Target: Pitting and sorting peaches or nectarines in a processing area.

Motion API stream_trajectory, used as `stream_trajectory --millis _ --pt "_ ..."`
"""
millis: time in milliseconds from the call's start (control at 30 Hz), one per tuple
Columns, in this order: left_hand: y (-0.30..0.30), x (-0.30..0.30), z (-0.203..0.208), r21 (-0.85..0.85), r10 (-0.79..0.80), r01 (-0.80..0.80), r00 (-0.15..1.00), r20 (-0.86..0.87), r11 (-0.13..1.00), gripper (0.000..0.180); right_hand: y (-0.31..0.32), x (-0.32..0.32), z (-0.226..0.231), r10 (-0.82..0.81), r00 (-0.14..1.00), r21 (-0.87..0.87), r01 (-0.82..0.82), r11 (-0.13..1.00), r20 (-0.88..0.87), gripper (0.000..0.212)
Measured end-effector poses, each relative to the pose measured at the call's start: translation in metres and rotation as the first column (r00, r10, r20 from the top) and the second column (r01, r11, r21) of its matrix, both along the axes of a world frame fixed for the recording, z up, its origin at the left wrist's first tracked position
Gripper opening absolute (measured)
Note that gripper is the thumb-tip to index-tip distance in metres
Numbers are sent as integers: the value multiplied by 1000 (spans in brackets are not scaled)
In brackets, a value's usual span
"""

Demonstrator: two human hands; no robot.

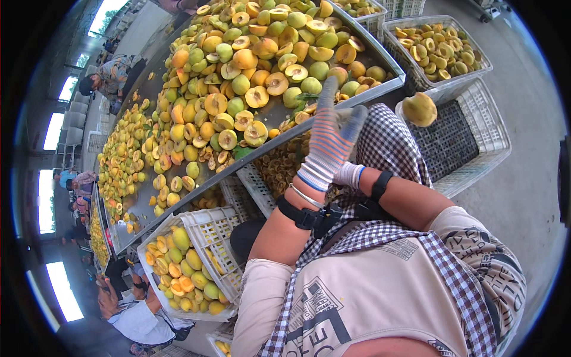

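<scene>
Fruit piece right of left hand, beyond near-right corner of table
Left hand nearer, empty, fingers apart; right hand mostly hidden, grip unreadable

large dark block letters are printed on the left side of the pale shirt, partly covered by a checked strap. tilted rows of dark capitals are borne by its right sleeve; far on the chest, a small block of print is too fine to be read.
</scene>
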State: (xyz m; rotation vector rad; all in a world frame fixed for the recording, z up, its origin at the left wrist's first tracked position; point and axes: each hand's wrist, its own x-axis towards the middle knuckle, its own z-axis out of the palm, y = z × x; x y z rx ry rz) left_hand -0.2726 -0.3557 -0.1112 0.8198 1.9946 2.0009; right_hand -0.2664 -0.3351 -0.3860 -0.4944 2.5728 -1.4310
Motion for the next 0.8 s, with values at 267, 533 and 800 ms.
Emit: stream_trajectory --millis 267,533,800 --pt "-158 -108 -72 -854 470 -516 770 -431 62 59 13 19 107 -131 767 66 116 991 628 43" --pt "-170 -114 -78 -859 439 -294 894 -92 419 64 22 20 134 -213 785 106 187 977 582 56" --pt "-170 -40 -63 373 273 -535 780 563 759 33 9 25 205 -9 852 -438 279 855 524 34"
